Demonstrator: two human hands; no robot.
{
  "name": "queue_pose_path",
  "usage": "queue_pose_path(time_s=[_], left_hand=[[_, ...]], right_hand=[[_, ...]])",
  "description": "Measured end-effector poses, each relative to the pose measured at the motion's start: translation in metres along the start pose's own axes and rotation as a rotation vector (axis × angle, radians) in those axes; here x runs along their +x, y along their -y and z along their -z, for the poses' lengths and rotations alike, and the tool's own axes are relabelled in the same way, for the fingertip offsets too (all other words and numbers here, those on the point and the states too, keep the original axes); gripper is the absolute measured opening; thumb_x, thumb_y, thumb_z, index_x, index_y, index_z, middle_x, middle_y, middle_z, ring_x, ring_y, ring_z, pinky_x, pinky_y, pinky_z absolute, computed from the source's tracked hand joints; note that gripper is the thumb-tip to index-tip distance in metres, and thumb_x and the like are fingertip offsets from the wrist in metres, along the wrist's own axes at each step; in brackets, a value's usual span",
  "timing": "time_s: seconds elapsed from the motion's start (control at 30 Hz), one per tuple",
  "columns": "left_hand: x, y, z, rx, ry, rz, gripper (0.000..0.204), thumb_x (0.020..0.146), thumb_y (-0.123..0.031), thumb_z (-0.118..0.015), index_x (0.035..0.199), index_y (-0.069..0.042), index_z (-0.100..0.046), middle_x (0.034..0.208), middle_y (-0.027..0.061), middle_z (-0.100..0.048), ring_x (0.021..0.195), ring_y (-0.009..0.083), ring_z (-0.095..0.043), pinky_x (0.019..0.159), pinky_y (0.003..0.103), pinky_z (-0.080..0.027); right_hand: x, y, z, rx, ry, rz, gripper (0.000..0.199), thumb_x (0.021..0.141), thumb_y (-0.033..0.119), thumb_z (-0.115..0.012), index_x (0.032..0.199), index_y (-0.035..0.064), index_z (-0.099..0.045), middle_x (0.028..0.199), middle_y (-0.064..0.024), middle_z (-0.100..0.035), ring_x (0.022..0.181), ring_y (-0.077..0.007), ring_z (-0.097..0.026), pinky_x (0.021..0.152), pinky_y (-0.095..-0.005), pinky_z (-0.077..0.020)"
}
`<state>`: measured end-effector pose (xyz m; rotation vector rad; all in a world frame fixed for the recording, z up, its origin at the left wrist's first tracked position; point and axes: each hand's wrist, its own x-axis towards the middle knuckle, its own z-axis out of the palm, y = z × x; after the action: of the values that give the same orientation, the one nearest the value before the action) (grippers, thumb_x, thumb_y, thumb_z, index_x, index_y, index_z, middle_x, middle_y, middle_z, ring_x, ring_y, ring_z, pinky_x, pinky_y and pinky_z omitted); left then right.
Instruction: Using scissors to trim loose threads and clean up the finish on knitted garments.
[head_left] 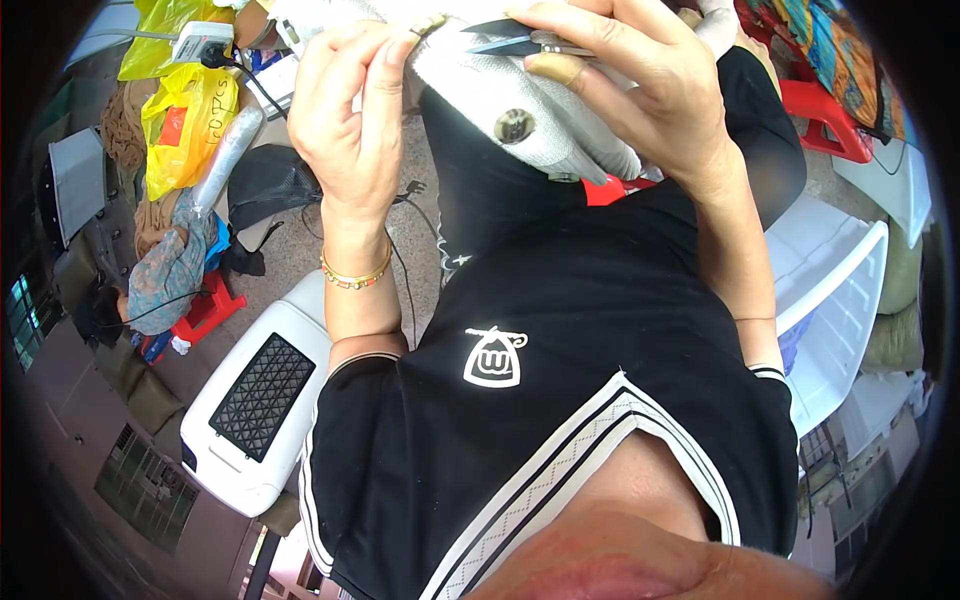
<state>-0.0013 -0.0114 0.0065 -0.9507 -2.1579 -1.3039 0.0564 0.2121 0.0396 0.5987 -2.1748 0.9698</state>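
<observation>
Gry speckled flr (292,255): red stool (208,310) far L, wht plastic unit (293,325) w/ blk mesh panel (262,395), blk cable (406,280).

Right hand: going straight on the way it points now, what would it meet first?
Leading with the scissor-like tool it holds, the right hand would probably meet the pale fabric first, near the pinching left hand; the tool's height above the fabric is unclear.

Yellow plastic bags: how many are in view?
2. One crumpled yellow plastic bag is behind the white power socket, upper left; a second yellow bag is just below it. Both are left of the bare left hand. More may be hidden.
</observation>
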Motion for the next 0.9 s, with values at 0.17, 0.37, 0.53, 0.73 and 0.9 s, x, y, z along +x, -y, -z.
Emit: queue_pose_path(time_s=[0.17, 0.37, 0.53, 0.73, 0.9], left_hand=[[-0.003, -0.005, -0.001, -0.154, -0.032, 0.153, 0.008, 0.091, -0.004, -0.068, 0.095, 0.003, -0.07, 0.089, 0.0069, -0.065, 0.077, 0.0123, -0.059, 0.07, 0.023, -0.046], [-0.004, -0.005, 0.003, -0.187, 0.023, 0.207, 0.01, 0.094, -0.002, -0.064, 0.096, 0.006, -0.07, 0.093, 0.0068, -0.065, 0.084, 0.0109, -0.058, 0.076, 0.022, -0.046], [-0.004, -0.003, 0.0, -0.187, 0.014, 0.199, 0.01, 0.094, -0.002, -0.064, 0.096, 0.006, -0.07, 0.092, 0.0064, -0.065, 0.083, 0.0109, -0.058, 0.076, 0.022, -0.046], [-0.003, -0.001, -0.002, -0.225, 0.01, 0.204, 0.011, 0.094, -0.002, -0.063, 0.097, 0.006, -0.07, 0.092, 0.0067, -0.065, 0.084, 0.0113, -0.059, 0.076, 0.022, -0.047], [-0.004, 0.002, -0.002, -0.231, 0.008, 0.199, 0.011, 0.094, -0.002, -0.064, 0.097, 0.006, -0.07, 0.093, 0.007, -0.065, 0.084, 0.0112, -0.059, 0.076, 0.022, -0.047]], right_hand=[[0.012, 0.014, 0.006, 0.009, 0.171, -0.169, 0.029, 0.077, 0.012, -0.079, 0.105, 0.0052, -0.073, 0.077, -0.0066, -0.058, 0.062, -0.0199, -0.057, 0.054, -0.0305, -0.045], [0.017, 0.015, 0.001, -0.042, 0.201, -0.162, 0.028, 0.076, 0.012, -0.079, 0.103, 0.0053, -0.073, 0.077, -0.0072, -0.057, 0.062, -0.0205, -0.058, 0.054, -0.0309, -0.0462], [0.018, 0.014, -0.001, -0.066, 0.207, -0.157, 0.028, 0.076, 0.012, -0.079, 0.103, 0.0056, -0.073, 0.078, -0.0072, -0.058, 0.062, -0.0208, -0.058, 0.055, -0.0308, -0.0465], [0.018, 0.014, -0.002, -0.078, 0.208, -0.159, 0.029, 0.075, 0.012, -0.079, 0.103, 0.0063, -0.073, 0.077, -0.0069, -0.058, 0.063, -0.0206, -0.058, 0.055, -0.0307, -0.0464], [0.019, 0.015, -0.002, -0.09, 0.209, -0.164, 0.029, 0.075, 0.011, -0.079, 0.103, 0.0066, -0.073, 0.077, -0.0063, -0.057, 0.063, -0.0201, -0.058, 0.055, -0.0307, -0.0465]])
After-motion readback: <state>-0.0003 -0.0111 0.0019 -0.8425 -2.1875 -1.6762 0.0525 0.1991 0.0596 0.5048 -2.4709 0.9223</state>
